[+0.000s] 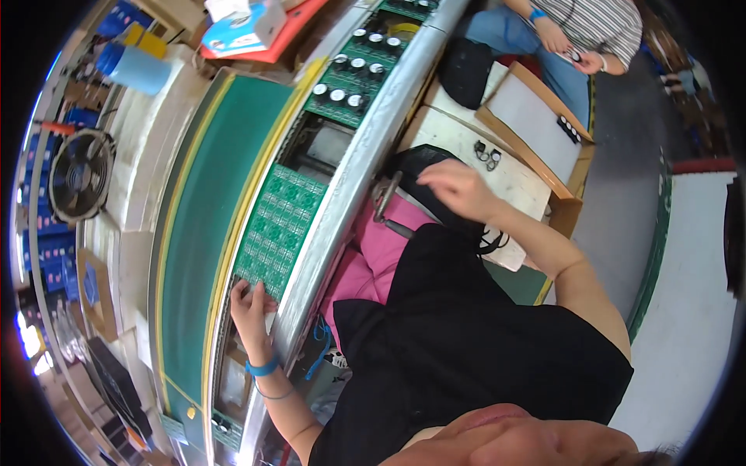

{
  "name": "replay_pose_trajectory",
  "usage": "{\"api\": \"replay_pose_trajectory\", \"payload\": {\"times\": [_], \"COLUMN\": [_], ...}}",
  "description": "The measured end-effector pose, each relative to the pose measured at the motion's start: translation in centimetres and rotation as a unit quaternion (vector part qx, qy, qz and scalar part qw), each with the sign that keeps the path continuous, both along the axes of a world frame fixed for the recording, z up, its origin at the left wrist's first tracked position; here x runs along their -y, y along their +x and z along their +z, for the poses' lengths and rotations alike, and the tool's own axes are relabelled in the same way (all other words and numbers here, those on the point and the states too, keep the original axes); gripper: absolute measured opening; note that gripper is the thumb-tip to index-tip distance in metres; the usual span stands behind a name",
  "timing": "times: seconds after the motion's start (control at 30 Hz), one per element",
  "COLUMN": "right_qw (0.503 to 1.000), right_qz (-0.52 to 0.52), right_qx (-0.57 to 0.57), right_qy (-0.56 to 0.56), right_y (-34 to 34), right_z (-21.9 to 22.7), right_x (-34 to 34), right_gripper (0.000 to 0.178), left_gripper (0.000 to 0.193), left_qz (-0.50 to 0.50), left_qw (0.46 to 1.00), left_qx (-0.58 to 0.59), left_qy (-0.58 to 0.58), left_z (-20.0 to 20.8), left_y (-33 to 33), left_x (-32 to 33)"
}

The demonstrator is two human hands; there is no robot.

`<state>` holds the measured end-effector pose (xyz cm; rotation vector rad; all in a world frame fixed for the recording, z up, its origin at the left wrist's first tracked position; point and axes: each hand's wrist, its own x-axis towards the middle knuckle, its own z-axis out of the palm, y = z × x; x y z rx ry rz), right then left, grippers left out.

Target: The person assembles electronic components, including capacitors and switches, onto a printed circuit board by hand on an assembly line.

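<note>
A green circuit board panel [281,225] with a repeated pattern lies in the metal-railed track on my left. At its near edge is my left hand [250,312], fingers apart and bent, the fingertips touching or just beside the panel; a blue band circles that wrist. My right hand [460,189] is raised over a black bag-like thing [423,159], with its fingers reaching left and nothing visible in them. Below and left of it, a metal clamp-like tool with a dark handle [399,228] lies near a pink cushion [365,272].
Farther up the track sit boards with black round components [357,66]. A green conveyor belt [206,225] runs alongside. On the right, a white table [509,186] bears small dark parts and a cardboard tray [536,120]. A co-worker in a striped top [598,27] sits beyond.
</note>
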<state>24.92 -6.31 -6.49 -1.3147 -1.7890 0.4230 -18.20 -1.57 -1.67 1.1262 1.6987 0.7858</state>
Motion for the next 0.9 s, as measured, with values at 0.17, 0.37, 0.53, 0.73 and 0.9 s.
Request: {"api": "replay_pose_trajectory", "payload": {"times": [0.17,0.37,0.53,0.73,0.9], "right_qw": [0.905,0.921,0.901,0.879,0.91], "right_qz": [-0.339,-0.291,-0.218,-0.17,-0.112], "right_qx": [-0.032,0.166,0.364,0.382,0.341], "right_qy": [-0.255,-0.198,-0.086,-0.23,-0.209], "right_y": [14.7,16.8,17.3,15.9,8.7], "right_z": [-12.2,-20.5,-24.6,-21.7,-11.3], "right_x": [5.6,2.6,3.8,2.3,-2.6], "right_gripper": [0.027,0.053,0.047,0.04,0.035], "left_gripper": [0.027,0.024,0.023,0.023,0.02], "left_qz": [-0.02,0.074,0.029,0.015,0.008], "left_qw": [0.996,0.98,0.949,0.969,0.969], "left_qx": [-0.058,-0.082,-0.168,0.024,0.043], "left_qy": [0.057,0.169,0.264,0.245,0.242], "left_z": [0.1,2.6,1.8,1.0,1.8], "left_y": [-0.1,-0.6,3.0,6.1,6.4], "left_x": [-0.3,2.0,3.2,6.2,6.8]}}
